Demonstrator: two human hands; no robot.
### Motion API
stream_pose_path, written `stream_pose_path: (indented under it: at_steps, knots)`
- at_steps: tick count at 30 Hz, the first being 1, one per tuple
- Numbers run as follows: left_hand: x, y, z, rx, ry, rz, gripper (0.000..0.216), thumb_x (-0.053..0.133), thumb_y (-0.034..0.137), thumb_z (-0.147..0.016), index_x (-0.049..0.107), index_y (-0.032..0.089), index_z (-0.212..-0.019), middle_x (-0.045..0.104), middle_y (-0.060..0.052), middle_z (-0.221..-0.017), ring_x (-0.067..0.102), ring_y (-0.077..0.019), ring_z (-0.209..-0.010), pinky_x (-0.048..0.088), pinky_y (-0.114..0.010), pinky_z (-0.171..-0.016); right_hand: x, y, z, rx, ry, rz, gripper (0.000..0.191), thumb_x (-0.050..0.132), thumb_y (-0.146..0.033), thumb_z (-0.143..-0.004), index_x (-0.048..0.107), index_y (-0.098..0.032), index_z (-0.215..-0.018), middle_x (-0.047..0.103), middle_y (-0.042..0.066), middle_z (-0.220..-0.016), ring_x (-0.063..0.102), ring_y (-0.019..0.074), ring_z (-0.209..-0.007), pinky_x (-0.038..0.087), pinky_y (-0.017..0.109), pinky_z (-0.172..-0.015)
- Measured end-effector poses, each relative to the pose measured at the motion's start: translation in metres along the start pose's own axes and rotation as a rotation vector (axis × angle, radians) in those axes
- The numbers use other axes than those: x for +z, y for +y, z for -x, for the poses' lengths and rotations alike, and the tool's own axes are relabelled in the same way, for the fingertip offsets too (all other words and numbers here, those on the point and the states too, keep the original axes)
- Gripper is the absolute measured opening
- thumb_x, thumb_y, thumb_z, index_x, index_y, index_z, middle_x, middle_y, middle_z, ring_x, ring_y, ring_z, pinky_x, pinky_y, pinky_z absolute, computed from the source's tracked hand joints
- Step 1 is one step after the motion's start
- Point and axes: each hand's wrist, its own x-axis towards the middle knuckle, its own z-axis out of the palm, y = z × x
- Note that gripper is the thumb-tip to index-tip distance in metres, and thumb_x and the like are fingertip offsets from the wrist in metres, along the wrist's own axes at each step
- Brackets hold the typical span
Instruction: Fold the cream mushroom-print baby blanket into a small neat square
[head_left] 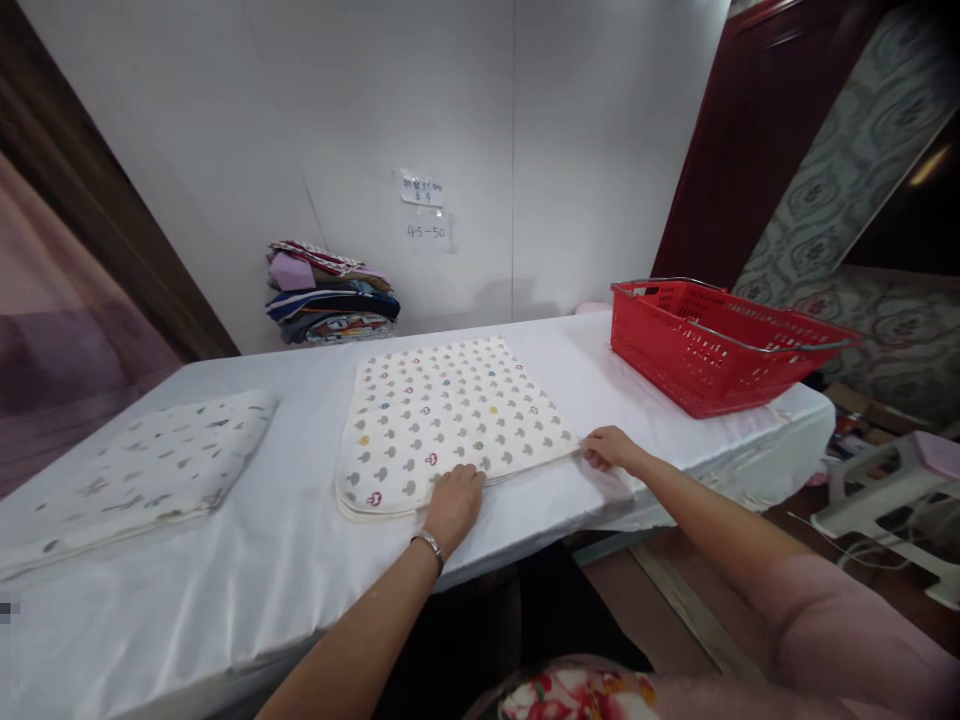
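Observation:
A folded cream cloth (442,415) printed with small grey and coloured mushrooms lies flat in the middle of the white-covered table (300,540). My left hand (454,505), with a bracelet at the wrist, rests on the cloth's near edge with its fingers curled under the fabric. At the cloth's near right corner my right hand (609,447) pinches the layered edge.
A second folded cloth (142,470) with grey prints lies at the left of the table. A red plastic basket (712,345) with metal handles stands at the right end. A stack of folded fabrics (330,292) sits against the back wall. A white stool (892,490) stands on the floor at right.

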Motion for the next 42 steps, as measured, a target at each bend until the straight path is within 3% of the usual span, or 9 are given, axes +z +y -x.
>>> stream_pose_path:
  at_steps: [7, 15, 19, 24, 28, 34, 38, 40, 42]
  knots:
    - [-0.001, 0.002, 0.000, -0.018, -0.021, -0.012, 0.021, 0.039, 0.010, -0.084, 0.058, 0.016, -0.090, 0.055, -0.007, -0.089, 0.049, -0.0218, -0.086, 0.040, -0.036, -0.073, 0.005, -0.019, -0.015, 0.160, -0.101, -0.038, 0.025, 0.060, -0.025, -0.075, 0.050, -0.014, -0.055, 0.048, -0.001, -0.040, 0.043, 0.0084, -0.034, 0.034, 0.020, -0.036]
    - [-0.003, 0.002, 0.001, -0.013, -0.022, 0.010, 0.020, 0.040, 0.010, -0.085, 0.057, 0.016, -0.090, 0.055, -0.007, -0.089, 0.048, -0.0216, -0.086, 0.038, -0.035, -0.072, 0.005, -0.019, -0.017, 0.044, -0.002, -0.062, 0.010, 0.058, -0.024, -0.075, 0.053, -0.016, -0.074, 0.053, -0.004, -0.050, 0.048, 0.0073, -0.044, 0.035, 0.018, -0.043]
    - [-0.003, 0.003, 0.002, -0.003, -0.036, 0.014, 0.018, 0.040, 0.010, -0.085, 0.057, 0.016, -0.090, 0.055, -0.006, -0.089, 0.048, -0.0213, -0.087, 0.038, -0.035, -0.073, 0.004, -0.010, -0.014, 0.005, 0.074, 0.036, 0.010, 0.058, -0.022, -0.072, 0.051, -0.016, -0.068, 0.045, -0.006, -0.040, 0.041, 0.0077, -0.038, 0.028, 0.020, -0.041]
    - [-0.004, 0.006, 0.007, 0.020, -0.045, 0.023, 0.016, 0.041, 0.011, -0.086, 0.056, 0.016, -0.091, 0.055, -0.006, -0.090, 0.048, -0.0205, -0.087, 0.038, -0.033, -0.073, 0.007, -0.003, -0.007, -0.060, 0.122, 0.166, 0.006, 0.054, -0.019, -0.069, 0.051, -0.017, -0.065, 0.046, -0.006, -0.040, 0.043, 0.0096, -0.040, 0.025, 0.021, -0.044]
    - [-0.004, 0.009, 0.012, 0.037, -0.043, 0.063, 0.013, 0.042, 0.014, -0.087, 0.054, 0.017, -0.090, 0.055, -0.005, -0.090, 0.048, -0.0194, -0.087, 0.038, -0.033, -0.074, 0.009, 0.009, -0.004, -0.159, 0.195, 0.390, 0.007, 0.054, -0.020, -0.069, 0.050, -0.018, -0.064, 0.054, -0.003, -0.053, 0.049, 0.0111, -0.053, 0.026, 0.021, -0.049]
    - [0.002, 0.011, 0.015, 0.018, -0.011, 0.077, 0.010, 0.044, 0.016, -0.088, 0.054, 0.017, -0.086, 0.055, -0.004, -0.089, 0.047, -0.0191, -0.086, 0.037, -0.032, -0.073, 0.009, 0.010, 0.004, -0.252, 0.189, 0.761, 0.016, 0.046, -0.030, -0.079, 0.055, -0.018, -0.075, 0.062, 0.006, -0.070, 0.056, 0.0188, -0.067, 0.035, 0.026, -0.057]
    - [0.004, 0.012, 0.015, 0.017, -0.003, 0.078, 0.010, 0.044, 0.015, -0.087, 0.054, 0.017, -0.085, 0.055, -0.004, -0.088, 0.046, -0.0184, -0.085, 0.036, -0.032, -0.073, 0.029, -0.012, 0.017, -0.671, 0.294, 0.808, 0.030, 0.042, -0.031, -0.083, 0.059, -0.014, -0.101, 0.059, 0.016, -0.110, 0.054, 0.0262, -0.103, 0.041, 0.037, -0.083]
    - [0.004, 0.012, 0.016, 0.018, -0.001, 0.076, 0.010, 0.045, 0.016, -0.087, 0.054, 0.017, -0.085, 0.055, -0.004, -0.088, 0.046, -0.0180, -0.085, 0.036, -0.031, -0.072, 0.047, -0.020, 0.022, -0.869, 0.242, 0.727, 0.040, 0.039, -0.037, -0.087, 0.054, -0.017, -0.118, 0.050, 0.013, -0.129, 0.044, 0.0252, -0.119, 0.036, 0.039, -0.096]
    - [0.004, 0.013, 0.016, 0.018, 0.004, 0.070, 0.009, 0.045, 0.017, -0.087, 0.054, 0.017, -0.085, 0.055, -0.003, -0.088, 0.046, -0.0179, -0.085, 0.035, -0.031, -0.072, 0.064, -0.021, 0.024, -0.932, 0.142, 0.699, 0.048, 0.037, -0.046, -0.088, 0.048, -0.022, -0.128, 0.042, 0.008, -0.138, 0.036, 0.0244, -0.127, 0.032, 0.042, -0.102]
